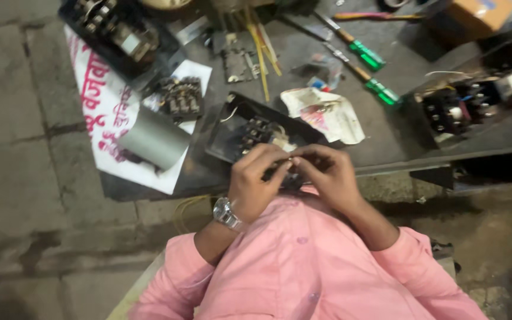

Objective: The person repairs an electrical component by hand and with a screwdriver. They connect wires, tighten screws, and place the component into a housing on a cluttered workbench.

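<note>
My left hand, with a metal watch on its wrist, and my right hand meet fingertip to fingertip over a small dark part that both pinch close to my chest. The part is mostly hidden by my fingers. Just beyond my hands lies an open black electrical box with a contact block inside. I wear a pink shirt with the sleeves pushed up.
On the dark work surface lie two green-handled screwdrivers, a crumpled packet, yellow rods, a grey cylinder on a white printed sheet, other black electrical units, and a cardboard box.
</note>
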